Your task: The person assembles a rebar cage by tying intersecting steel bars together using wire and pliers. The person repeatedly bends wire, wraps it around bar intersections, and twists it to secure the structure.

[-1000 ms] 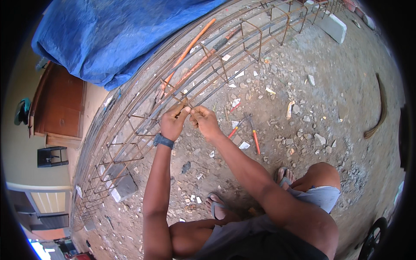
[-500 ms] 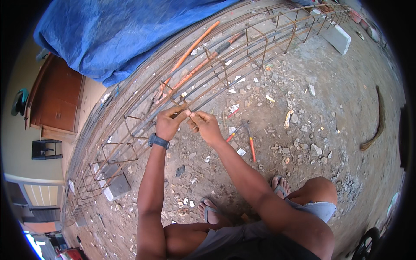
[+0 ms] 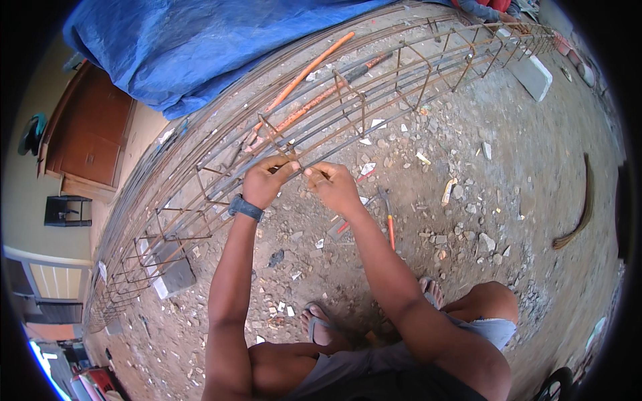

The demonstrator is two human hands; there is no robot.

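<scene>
A long cage of rusty rebar (image 3: 352,117) with square stirrups curves across the view in front of me. At its near side my left hand (image 3: 265,182), with a dark watch on the wrist, is closed in a pinch where a stirrup meets a lengthwise bar. Just to the right, my right hand (image 3: 334,189) has thumb and forefinger pressed together with the other fingers curled. A small gap separates the two hands. Whatever thin thing the fingers hold, if anything, is too small to make out. Cutting pliers (image 3: 390,224) with orange-red handles lie on the ground beyond my right forearm.
A blue tarp (image 3: 167,53) covers something behind the cage. Orange pipes (image 3: 314,65) lie among the bars. Concrete blocks (image 3: 531,77) sit under the far right end, where another person's arm (image 3: 481,9) shows. A wire bundle (image 3: 583,207) rests on the rubble-strewn dirt at right.
My hands have drawn slightly apart; the fingertips were touching before. The view has shifted a little, and more of the other person shows at the top right.
</scene>
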